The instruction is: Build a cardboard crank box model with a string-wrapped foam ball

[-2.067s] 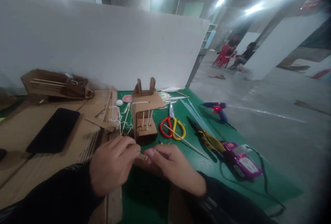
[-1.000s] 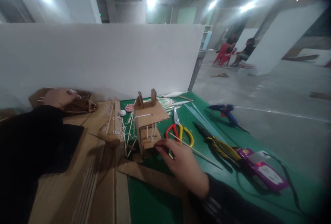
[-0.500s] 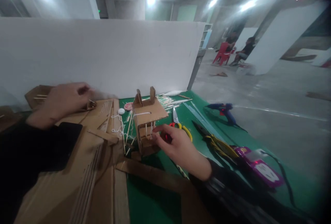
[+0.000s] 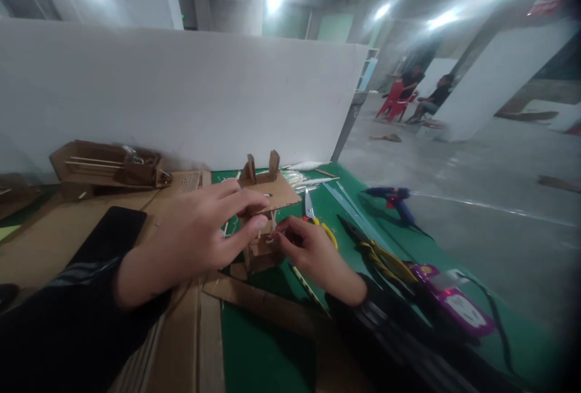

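Model (image 4: pixel 265 223), a small cardboard frame with thin sticks, stands on the green mat (image 4: pixel 272 356) at the cardboard sheet's (image 4: pixel 54 247) edge. Left hand (image 4: pixel 195 238) has thumb and forefinger apart around its near side; right hand (image 4: pixel 313 254) pinches together at a stick; whether it grips one, I cannot tell. Fitting a stick seems the step in hand, calling for a steady frame. Scissors (image 4: pixel 313 217) lie just right; pliers (image 4: pixel 376 250) and glue gun (image 4: pixel 393 196) crowd beyond, a white board (image 4: pixel 181 90) behind.

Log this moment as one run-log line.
left hand: touching cardboard model | right hand: pinching at model's front | scissors: behind right hand
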Demonstrator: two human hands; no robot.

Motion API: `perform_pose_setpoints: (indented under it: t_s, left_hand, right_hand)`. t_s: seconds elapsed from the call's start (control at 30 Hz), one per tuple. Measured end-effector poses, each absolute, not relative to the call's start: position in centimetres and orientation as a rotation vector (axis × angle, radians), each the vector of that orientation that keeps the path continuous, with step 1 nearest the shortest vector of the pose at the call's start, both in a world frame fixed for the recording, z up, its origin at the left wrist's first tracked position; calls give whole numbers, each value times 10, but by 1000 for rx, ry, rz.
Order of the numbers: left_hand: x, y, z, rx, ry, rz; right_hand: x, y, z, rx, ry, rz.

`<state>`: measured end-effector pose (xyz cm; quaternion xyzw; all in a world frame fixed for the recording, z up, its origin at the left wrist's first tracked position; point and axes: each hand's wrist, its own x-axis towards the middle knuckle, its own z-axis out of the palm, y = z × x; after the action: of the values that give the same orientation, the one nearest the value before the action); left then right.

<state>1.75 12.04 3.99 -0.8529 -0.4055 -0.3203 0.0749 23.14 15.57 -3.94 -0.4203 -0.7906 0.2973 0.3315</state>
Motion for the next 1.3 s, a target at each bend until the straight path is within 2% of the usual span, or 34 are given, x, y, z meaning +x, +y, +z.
perform_pose_setpoints:
  t_s: [0.17,0.77,1.3]
  left_hand:
    - [20,122,35,-2571,-1190,-1077]
    - [19,120,32,-2646,-1211,-1139]
    - [15,121,28,-2647,-1251,-1172]
  right_hand:
    - [233,157,-43,-1092,-2067,795]
    - [233,161,-54,-1108,-2090,724]
    - [256,160,-30,-1134,-2175,693]
